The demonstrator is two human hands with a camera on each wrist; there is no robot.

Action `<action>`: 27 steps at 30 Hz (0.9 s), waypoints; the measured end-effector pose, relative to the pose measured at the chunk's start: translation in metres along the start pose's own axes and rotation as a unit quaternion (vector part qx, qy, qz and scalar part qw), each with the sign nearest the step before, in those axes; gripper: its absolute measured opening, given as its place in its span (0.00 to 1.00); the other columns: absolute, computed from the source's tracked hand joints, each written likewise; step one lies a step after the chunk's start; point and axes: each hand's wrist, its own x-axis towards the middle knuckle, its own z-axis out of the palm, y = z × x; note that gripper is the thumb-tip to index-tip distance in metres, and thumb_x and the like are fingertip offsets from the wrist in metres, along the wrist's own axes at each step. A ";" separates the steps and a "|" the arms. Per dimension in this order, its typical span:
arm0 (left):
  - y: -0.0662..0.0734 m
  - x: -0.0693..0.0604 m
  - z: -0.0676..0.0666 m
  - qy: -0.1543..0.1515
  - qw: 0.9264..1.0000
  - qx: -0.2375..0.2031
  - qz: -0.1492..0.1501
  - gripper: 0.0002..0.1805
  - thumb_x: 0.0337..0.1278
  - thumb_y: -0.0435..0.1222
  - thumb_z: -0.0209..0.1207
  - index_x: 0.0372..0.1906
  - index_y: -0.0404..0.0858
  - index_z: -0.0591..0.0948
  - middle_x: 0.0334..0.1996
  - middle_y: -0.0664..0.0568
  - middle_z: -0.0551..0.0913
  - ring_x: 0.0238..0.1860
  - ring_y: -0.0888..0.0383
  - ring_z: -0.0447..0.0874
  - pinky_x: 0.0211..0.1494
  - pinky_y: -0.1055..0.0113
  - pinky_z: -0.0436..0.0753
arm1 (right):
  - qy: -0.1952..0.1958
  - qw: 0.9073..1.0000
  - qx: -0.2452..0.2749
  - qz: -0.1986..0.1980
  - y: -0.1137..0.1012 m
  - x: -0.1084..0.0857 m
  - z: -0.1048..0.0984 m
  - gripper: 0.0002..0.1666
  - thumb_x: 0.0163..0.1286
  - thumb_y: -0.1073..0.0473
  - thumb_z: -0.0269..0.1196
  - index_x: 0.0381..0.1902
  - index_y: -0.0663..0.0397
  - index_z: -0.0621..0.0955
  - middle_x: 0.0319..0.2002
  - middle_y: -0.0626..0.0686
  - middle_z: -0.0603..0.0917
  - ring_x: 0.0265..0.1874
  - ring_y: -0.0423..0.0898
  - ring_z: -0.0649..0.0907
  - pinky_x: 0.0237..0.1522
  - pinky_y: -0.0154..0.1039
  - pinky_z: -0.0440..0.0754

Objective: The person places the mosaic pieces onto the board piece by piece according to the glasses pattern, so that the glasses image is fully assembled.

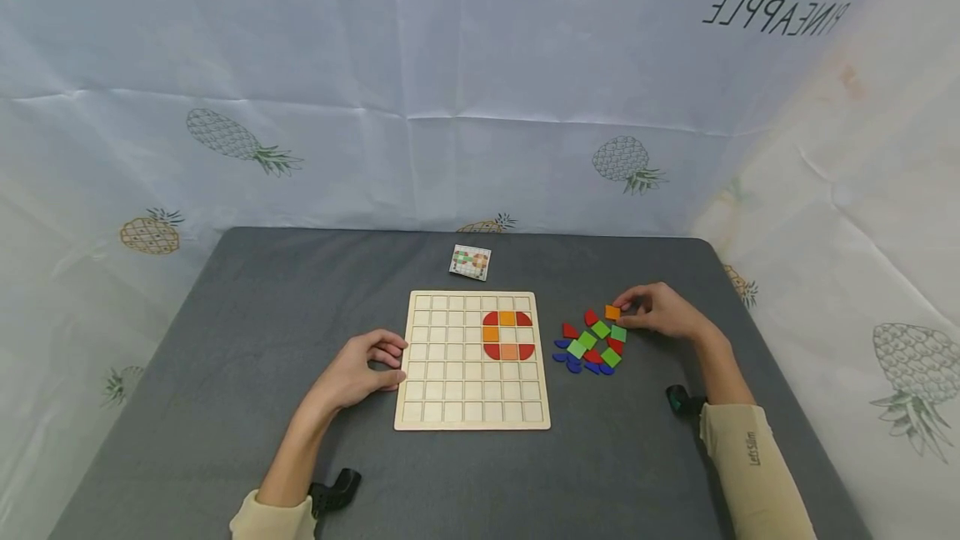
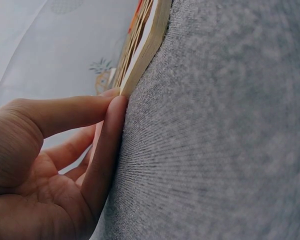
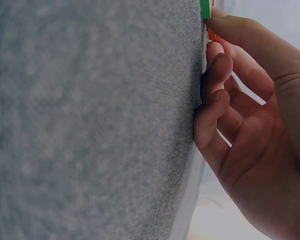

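Note:
A light wooden grid board [image 1: 453, 390] lies on the grey table. My left hand [image 1: 367, 369] holds its left edge; in the left wrist view, thumb and finger meet at the board's rim [image 2: 149, 50]. Red rounded pieces [image 1: 491, 351] and orange squares [image 1: 507, 318] sit in cells at the board's upper right. Right of the board, my right hand [image 1: 660, 311] pinches an orange square tile [image 1: 612, 312] at the far side of a loose pile. In the right wrist view, the thumb partly hides that orange tile [image 3: 213, 34], beside a green tile [image 3: 205, 9].
The pile holds several green squares [image 1: 587, 341], red pieces [image 1: 570, 331] and blue pieces [image 1: 592, 368]. Behind the board lies a small pattern card [image 1: 470, 262]. A pineapple-print cloth [image 1: 450, 173] hangs at the table's back edge.

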 end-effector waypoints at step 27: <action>0.000 -0.001 0.000 -0.001 1.000 -0.002 0.002 0.26 0.61 0.25 0.73 0.63 0.27 0.79 0.53 0.35 0.82 0.48 0.52 0.84 0.42 0.64 0.94 | -0.036 0.995 -0.018 -0.093 -0.082 0.023 0.056 0.15 0.71 0.53 0.77 0.53 0.48 0.90 0.44 0.50 0.88 0.28 0.38 0.80 0.32 0.32 0.83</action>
